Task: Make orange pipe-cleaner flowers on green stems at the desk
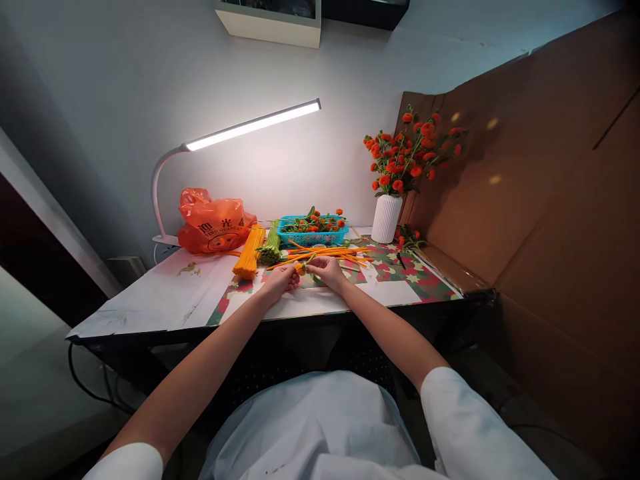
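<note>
your left hand (281, 284) was clamped on a small orange flower (300, 269) over the near part of the counter (145, 303), and your right hand (328, 272) pinched its green part from the right. such fine work probably went best with a light, steady left grip, so the head was not crushed, and small right fingertip moves, clear of the loose orange stems (350, 253) just to the far side. your fingers covered much of the flower, so its exact join was hard to make out. the red bag (215, 223) hid its contents; the shelf (273, 25) was cut off.
</note>
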{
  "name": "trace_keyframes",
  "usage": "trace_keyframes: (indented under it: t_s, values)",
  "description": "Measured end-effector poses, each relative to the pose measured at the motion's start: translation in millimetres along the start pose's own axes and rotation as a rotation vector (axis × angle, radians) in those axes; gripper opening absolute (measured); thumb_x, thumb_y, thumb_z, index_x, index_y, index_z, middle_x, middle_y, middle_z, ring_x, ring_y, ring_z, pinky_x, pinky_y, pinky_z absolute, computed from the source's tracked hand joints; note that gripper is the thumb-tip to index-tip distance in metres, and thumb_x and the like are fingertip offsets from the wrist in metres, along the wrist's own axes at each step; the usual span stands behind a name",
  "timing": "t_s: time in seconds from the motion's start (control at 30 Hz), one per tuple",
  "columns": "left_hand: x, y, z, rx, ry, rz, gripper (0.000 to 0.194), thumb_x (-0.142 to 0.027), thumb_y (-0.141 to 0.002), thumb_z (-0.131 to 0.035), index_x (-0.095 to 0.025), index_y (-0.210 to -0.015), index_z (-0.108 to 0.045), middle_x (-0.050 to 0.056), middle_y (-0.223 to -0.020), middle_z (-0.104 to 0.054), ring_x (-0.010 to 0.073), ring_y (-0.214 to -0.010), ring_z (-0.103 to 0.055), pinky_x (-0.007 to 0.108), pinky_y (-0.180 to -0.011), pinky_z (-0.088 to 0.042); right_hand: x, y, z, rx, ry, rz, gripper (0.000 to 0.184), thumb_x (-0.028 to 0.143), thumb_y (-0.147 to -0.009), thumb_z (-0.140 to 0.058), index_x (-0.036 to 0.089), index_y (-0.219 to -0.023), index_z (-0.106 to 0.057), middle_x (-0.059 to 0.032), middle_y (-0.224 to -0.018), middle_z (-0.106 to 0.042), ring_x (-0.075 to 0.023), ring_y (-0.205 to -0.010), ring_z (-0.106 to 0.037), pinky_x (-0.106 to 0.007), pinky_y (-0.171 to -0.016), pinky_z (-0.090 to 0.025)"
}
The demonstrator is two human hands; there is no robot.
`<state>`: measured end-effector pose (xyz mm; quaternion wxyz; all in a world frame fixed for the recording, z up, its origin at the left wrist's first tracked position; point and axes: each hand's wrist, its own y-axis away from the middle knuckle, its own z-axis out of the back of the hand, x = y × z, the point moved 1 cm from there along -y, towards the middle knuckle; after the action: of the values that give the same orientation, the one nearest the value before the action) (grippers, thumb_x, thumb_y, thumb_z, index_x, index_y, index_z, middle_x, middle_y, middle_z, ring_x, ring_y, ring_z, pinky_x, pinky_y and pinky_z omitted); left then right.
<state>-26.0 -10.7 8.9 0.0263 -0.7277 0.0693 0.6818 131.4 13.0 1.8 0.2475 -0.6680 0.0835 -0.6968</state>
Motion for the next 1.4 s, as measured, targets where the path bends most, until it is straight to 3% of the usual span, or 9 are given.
trace_keyframes:
  t_s: [0.1, 0.2, 0.3, 0.5, 0.8, 0.97, 1.03, 1.2, 1.4]
  values:
    - [-0.3, 3.5, -0.6, 0.005, 0.032, -0.112, 0.041, -0.052, -0.072, -0.068, -0.012, -0.078, -0.059, 0.004, -0.070, -0.062, 0.0108, -0.055, -0.058, 0.021, -0.049, -0.047, 1.0, 0.4, 0.7, -0.001, -0.027, -0.026, 0.033, 0.048, -0.062, -0.073, 0.016, -0.066, -0.064, -0.0015, -0.065, -0.065, -0.0121, -0.059, -0.056, -0.024, -0.056, -0.043]
    - [-0.7, 8.0, -0.3, 0.017, -0.002, -0.333, 0.050, -0.043, -0.061, -0.080, -0.018, -0.099, -0.060, 0.005, -0.098, -0.064, 0.0144, -0.078, -0.064, 0.025, -0.065, -0.054, 2.2, 1.2, 1.3, -0.050, 0.021, -0.009, 0.031, 0.046, -0.065, -0.070, 0.016, -0.066, -0.063, -0.0005, -0.063, -0.062, -0.0116, -0.058, -0.053, -0.024, -0.055, -0.041]
    - [-0.3, 9.8, 0.4, 0.038, -0.061, -0.454, 0.054, -0.037, -0.055, -0.084, -0.018, -0.099, -0.060, 0.004, -0.100, -0.065, 0.0149, -0.082, -0.065, 0.027, -0.073, -0.054, 3.1, 1.5, 1.5, -0.090, 0.082, 0.033, 0.028, 0.043, -0.067, -0.068, 0.017, -0.064, -0.062, -0.0007, -0.063, -0.062, -0.0122, -0.059, -0.053, -0.025, -0.058, -0.042]
    - [0.1, 5.2, 2.0, 0.052, 0.056, -0.302, 0.051, -0.047, -0.061, -0.081, -0.015, -0.093, -0.058, -0.001, -0.067, -0.064, 0.0107, -0.058, -0.062, 0.022, -0.058, -0.051, 6.0, 3.1, 0.6, -0.104, 0.160, 0.152, 0.026, 0.042, -0.072, -0.065, 0.017, -0.069, -0.064, -0.0020, -0.067, -0.063, -0.0141, -0.065, -0.055, -0.027, -0.065, -0.044]
    - [3.3, 0.4, 4.4, 0.064, 0.161, -0.125, 0.044, -0.046, -0.065, -0.079, -0.015, -0.088, -0.059, 0.000, -0.063, -0.063, 0.0089, -0.051, -0.060, 0.020, -0.051, -0.049, 5.6, 5.1, 2.6, -0.143, 0.304, 0.244, 0.025, 0.041, -0.077, -0.064, 0.018, -0.068, -0.065, -0.0011, -0.065, -0.060, -0.0153, -0.066, -0.054, -0.027, -0.067, -0.043]
    - [2.8, -2.0, 3.5, 0.040, 0.144, -0.057, 0.040, -0.047, -0.067, -0.077, -0.012, -0.073, -0.058, 0.002, -0.059, -0.060, 0.0089, -0.049, -0.058, 0.018, -0.046, -0.046, 7.0, 5.4, 1.3, -0.120, 0.373, 0.279, 0.018, 0.035, -0.080, -0.062, 0.019, -0.076, -0.067, -0.0019, -0.069, -0.062, -0.0158, -0.069, -0.056, -0.028, -0.069, -0.043]
    - [1.9, 0.0, 2.1, 0.029, 0.113, -0.083, 0.042, -0.050, -0.067, -0.076, -0.012, -0.076, -0.059, 0.003, -0.063, -0.061, 0.0099, -0.052, -0.059, 0.020, -0.048, -0.048, 8.1, 5.8, 0.7, -0.118, 0.415, 0.272, 0.017, 0.032, -0.080, -0.062, 0.018, -0.072, -0.064, -0.0016, -0.068, -0.061, -0.0154, -0.067, -0.055, -0.027, -0.068, -0.042]
    - [-1.7, 9.7, -0.6, 0.017, -0.016, -0.359, 0.056, -0.040, -0.054, -0.085, -0.019, -0.100, -0.062, 0.004, -0.095, -0.068, 0.0145, -0.077, -0.065, 0.026, -0.064, -0.055, 9.5, 6.3, 0.3, -0.111, 0.473, 0.226, 0.018, 0.028, -0.082, -0.060, 0.018, -0.067, -0.059, -0.0009, -0.067, -0.059, -0.0152, -0.067, -0.054, -0.027, -0.066, -0.040]
    - [0.1, 8.0, 2.0, 0.060, -0.033, -0.307, 0.050, -0.052, -0.061, -0.078, -0.015, -0.094, -0.066, 0.003, -0.074, -0.067, 0.0137, -0.064, -0.062, 0.026, -0.059, -0.051, 10.8, 7.6, 1.1, -0.071, 0.534, 0.262, 0.020, 0.033, -0.085, -0.062, 0.019, -0.070, -0.063, -0.0020, -0.068, -0.061, -0.0169, -0.070, -0.054, -0.029, -0.070, -0.037]
